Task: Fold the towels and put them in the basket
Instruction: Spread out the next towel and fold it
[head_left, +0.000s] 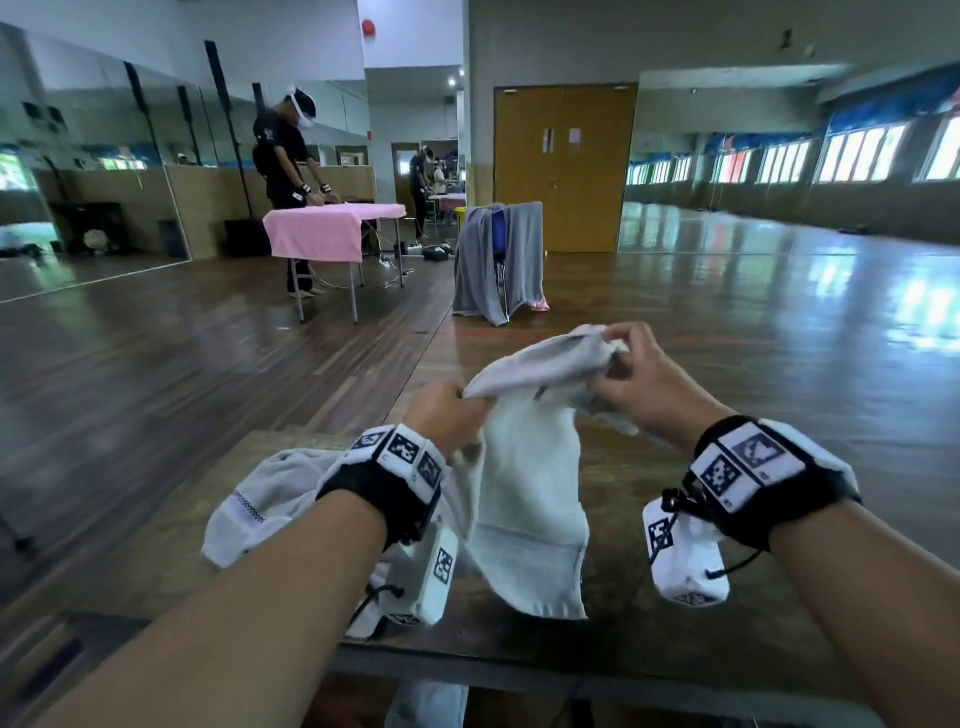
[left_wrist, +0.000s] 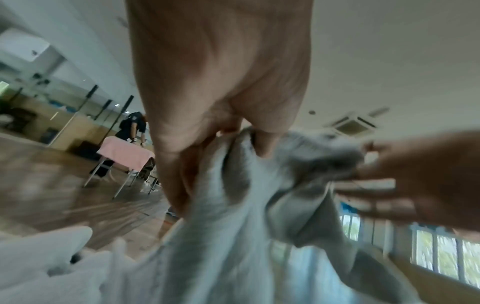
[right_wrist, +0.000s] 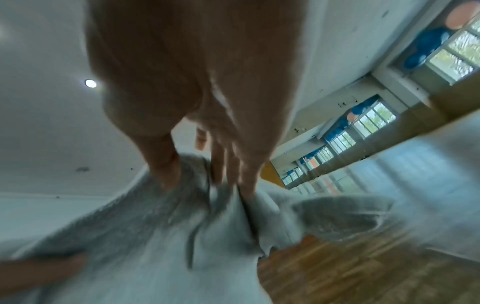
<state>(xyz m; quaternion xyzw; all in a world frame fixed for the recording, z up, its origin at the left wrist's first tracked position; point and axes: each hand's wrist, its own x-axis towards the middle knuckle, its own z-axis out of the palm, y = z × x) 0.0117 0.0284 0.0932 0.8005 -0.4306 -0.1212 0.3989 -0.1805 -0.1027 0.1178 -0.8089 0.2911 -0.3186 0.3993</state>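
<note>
A white towel (head_left: 524, 467) hangs in the air above the wooden table (head_left: 634, 597), held up by both hands. My left hand (head_left: 447, 415) grips its upper edge in a fist; the left wrist view shows the cloth (left_wrist: 233, 216) bunched between thumb and fingers. My right hand (head_left: 639, 379) pinches the top corner farther right, thumb and fingers pressed on the fabric (right_wrist: 197, 216). The towel's lower end drapes onto the table. A second white towel (head_left: 260, 499) lies crumpled on the table under my left forearm. No basket is in view.
Beyond the table stands a chair draped with a grey towel (head_left: 498, 260). A person (head_left: 285, 171) works at a pink-covered table (head_left: 327, 228) at the back left. Shiny wooden floor spreads all around; a wooden double door (head_left: 563, 166) is behind.
</note>
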